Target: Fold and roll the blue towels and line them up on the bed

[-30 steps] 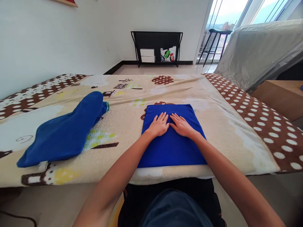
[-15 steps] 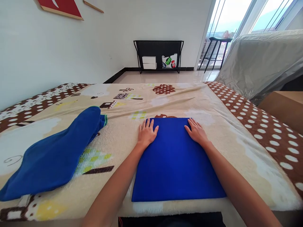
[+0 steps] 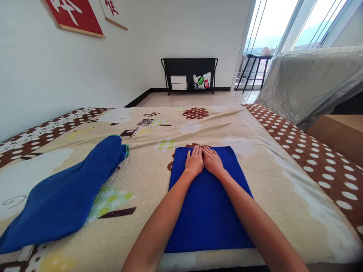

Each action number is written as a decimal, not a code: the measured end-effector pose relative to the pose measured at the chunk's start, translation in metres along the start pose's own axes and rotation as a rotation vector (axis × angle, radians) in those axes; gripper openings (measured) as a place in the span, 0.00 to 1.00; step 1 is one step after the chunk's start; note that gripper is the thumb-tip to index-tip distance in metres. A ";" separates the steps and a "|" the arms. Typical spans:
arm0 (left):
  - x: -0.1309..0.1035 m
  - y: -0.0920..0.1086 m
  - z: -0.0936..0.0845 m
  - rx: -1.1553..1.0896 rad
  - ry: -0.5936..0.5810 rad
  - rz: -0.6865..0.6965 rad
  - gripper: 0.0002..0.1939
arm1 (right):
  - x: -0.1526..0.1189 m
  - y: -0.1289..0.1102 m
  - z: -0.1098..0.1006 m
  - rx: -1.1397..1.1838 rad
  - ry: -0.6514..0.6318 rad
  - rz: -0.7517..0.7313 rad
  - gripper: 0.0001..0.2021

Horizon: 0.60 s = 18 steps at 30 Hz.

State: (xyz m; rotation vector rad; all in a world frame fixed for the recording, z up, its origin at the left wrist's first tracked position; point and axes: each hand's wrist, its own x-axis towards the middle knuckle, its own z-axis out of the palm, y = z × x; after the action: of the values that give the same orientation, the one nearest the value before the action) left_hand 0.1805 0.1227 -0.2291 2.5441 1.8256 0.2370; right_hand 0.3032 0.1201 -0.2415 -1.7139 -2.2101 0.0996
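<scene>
A blue cloth (image 3: pixel 210 215) lies flat in a squarish shape on the patterned blanket. My left hand (image 3: pixel 195 160) rests flat on its far part, palm down, fingers stretched forward. Right beside it, my right hand (image 3: pixel 212 160) presses flat on the same cloth, the two hands touching near the middle of the far edge. Neither hand grips anything. Another blue cloth (image 3: pixel 65 192), loosely bunched and with a green edge at its far end, lies to the left, apart from my hands.
The cream blanket (image 3: pixel 147 162) with brown dotted borders covers the bed. Beyond it stand a black rack (image 3: pixel 190 68) and a black stool (image 3: pixel 256 68). At the right are a plastic-covered piece of furniture (image 3: pixel 314 75) and a cardboard box (image 3: pixel 337 136).
Both hands have slid inward from the cloth's far corners and now meet at the middle of its far edge. The view has tilted up a little. The bunched cloth stays where it was.
</scene>
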 end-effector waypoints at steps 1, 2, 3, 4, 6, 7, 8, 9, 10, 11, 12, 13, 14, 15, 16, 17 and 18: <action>-0.001 0.002 0.003 -0.006 0.020 -0.025 0.29 | 0.000 -0.001 0.002 0.010 0.008 0.000 0.25; -0.003 0.002 0.006 -0.012 0.039 -0.048 0.29 | -0.001 0.000 0.004 0.017 0.015 0.003 0.25; -0.005 0.002 0.008 -0.018 0.054 -0.066 0.29 | -0.002 0.002 0.004 0.024 0.021 0.005 0.25; -0.007 0.001 0.009 -0.023 0.065 -0.078 0.29 | -0.003 0.004 0.004 0.029 0.025 0.008 0.25; -0.009 -0.001 0.009 -0.034 0.076 -0.090 0.29 | -0.005 0.010 0.004 0.035 0.031 0.019 0.25; -0.009 -0.004 0.009 -0.040 0.078 -0.096 0.29 | -0.006 0.013 0.003 0.036 0.032 0.028 0.25; -0.009 -0.006 0.009 -0.045 0.078 -0.103 0.29 | -0.007 0.016 0.002 0.036 0.032 0.039 0.25; -0.010 -0.010 0.008 -0.050 0.076 -0.113 0.30 | -0.008 0.020 0.001 0.035 0.032 0.051 0.25; -0.010 -0.015 0.007 -0.053 0.073 -0.126 0.31 | -0.009 0.025 0.000 0.033 0.031 0.066 0.25; -0.012 -0.021 0.005 -0.054 0.070 -0.140 0.31 | -0.010 0.031 -0.002 0.031 0.030 0.083 0.26; -0.013 -0.028 0.004 -0.054 0.068 -0.158 0.31 | -0.012 0.037 -0.003 0.028 0.029 0.102 0.26; -0.015 -0.035 0.002 -0.053 0.066 -0.177 0.32 | -0.014 0.043 -0.005 0.026 0.029 0.122 0.26; -0.017 -0.042 0.001 -0.051 0.064 -0.196 0.32 | -0.016 0.049 -0.006 0.023 0.028 0.141 0.26; -0.019 -0.048 -0.001 -0.049 0.063 -0.215 0.32 | -0.018 0.055 -0.008 0.020 0.028 0.160 0.26; -0.022 -0.053 -0.002 -0.047 0.061 -0.232 0.32 | -0.020 0.061 -0.009 0.016 0.028 0.179 0.26; -0.023 -0.057 -0.003 -0.047 0.059 -0.247 0.33 | -0.022 0.066 -0.009 0.013 0.029 0.198 0.27; -0.025 -0.060 -0.004 -0.047 0.057 -0.260 0.33 | -0.024 0.070 -0.010 0.009 0.029 0.218 0.27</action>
State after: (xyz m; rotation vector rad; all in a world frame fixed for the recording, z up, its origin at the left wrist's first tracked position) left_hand 0.1157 0.1183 -0.2339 2.2604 2.1170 0.3469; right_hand 0.3760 0.1149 -0.2559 -1.9329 -1.9929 0.1364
